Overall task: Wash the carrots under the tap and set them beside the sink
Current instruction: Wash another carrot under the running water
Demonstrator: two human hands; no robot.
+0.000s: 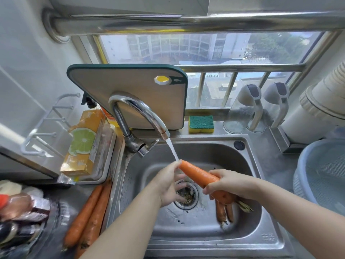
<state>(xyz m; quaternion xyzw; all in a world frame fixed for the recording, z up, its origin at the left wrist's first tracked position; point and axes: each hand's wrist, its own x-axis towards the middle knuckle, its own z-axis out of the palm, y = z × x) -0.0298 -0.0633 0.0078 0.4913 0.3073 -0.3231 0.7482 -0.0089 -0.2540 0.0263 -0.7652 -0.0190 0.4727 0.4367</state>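
Observation:
An orange carrot is held over the steel sink, its narrow tip under the water running from the chrome tap. My right hand grips its thick end. My left hand pinches the tip with its fingers. Two small carrots lie in the basin to the right of the drain. Two long carrots lie on the counter at the sink's left edge.
A cutting board leans behind the tap. A sponge and two glass dispensers stand on the back ledge. A blue colander sits at right, an orange box in a tray at left, packaged food lower left.

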